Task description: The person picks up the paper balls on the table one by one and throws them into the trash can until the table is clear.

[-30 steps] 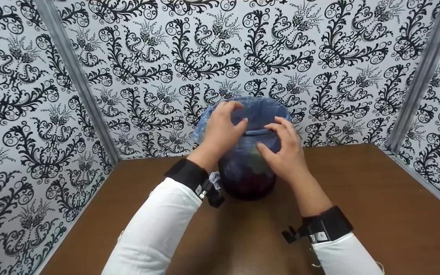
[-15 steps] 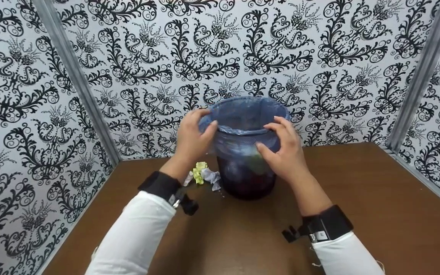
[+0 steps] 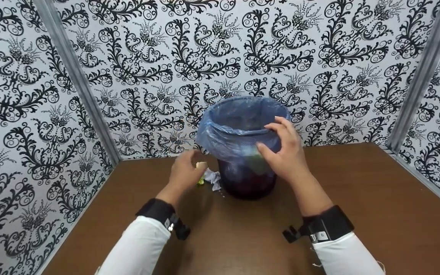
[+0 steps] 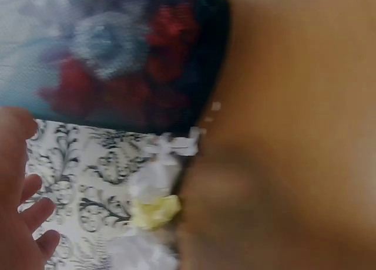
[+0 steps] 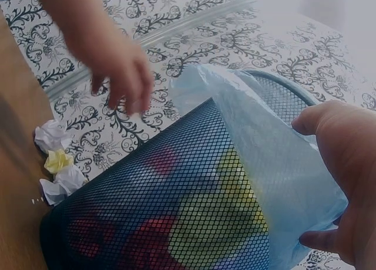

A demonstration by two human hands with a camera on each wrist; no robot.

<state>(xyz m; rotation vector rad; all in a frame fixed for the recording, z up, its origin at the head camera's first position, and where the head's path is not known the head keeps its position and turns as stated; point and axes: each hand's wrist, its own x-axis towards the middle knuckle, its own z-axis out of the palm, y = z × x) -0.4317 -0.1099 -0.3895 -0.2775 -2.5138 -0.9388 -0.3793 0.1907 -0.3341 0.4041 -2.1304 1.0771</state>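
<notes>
A dark mesh waste bin (image 3: 247,181) stands upright on the table, a blue plastic bag (image 3: 220,139) folded over its rim. My right hand (image 3: 289,152) holds the bin's right side at the rim, its fingers and thumb bent against the bag. Low to the left of the bin is my left hand (image 3: 185,173), fingers relaxed, apparently holding nothing. Beside the bin's base lie white crumpled paper (image 5: 54,135) and yellow crumpled paper (image 5: 59,160); the left hand partly covers them in the head view. Red and yellow-green crumpled pieces (image 5: 205,229) show through the mesh.
The brown table (image 3: 365,198) reaches back to patterned walls (image 3: 212,46) on the far side and both flanks. Grey metal posts (image 3: 80,76) stand at the corners. Tiny white scraps (image 5: 36,201) lie near the bin's base.
My left hand has left the bin's opening, passed along the left rim and dropped toward the crumpled papers. The bag's left side now hangs free. The right hand stays put.
</notes>
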